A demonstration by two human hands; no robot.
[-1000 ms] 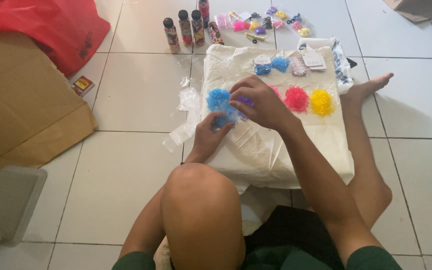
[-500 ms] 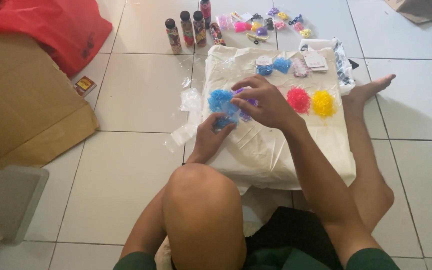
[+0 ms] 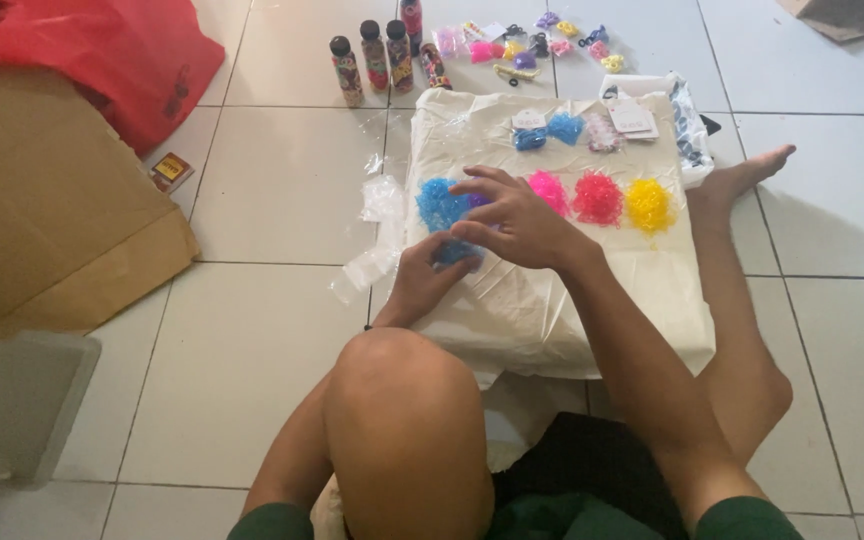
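Little changed: right hand (image 3: 522, 225) hovers, fingers spread, over blue band pile (image 3: 442, 205); left hand (image 3: 427, 280) nearer, pinching blue bands underneath

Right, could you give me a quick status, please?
Both hands, left hand and right hand, at the blue pile. Pink pile close beside. Nothing blocking.

We seem to be in a home, seated on a floor of pale square ceramic tiles (image 3: 282, 190); a cream plastic sheet (image 3: 552, 310) spread over it carries craft bits; flattened brown cardboard (image 3: 42, 220), a red plastic bag (image 3: 102, 50) and small patterned bottles (image 3: 382, 55) lie about.
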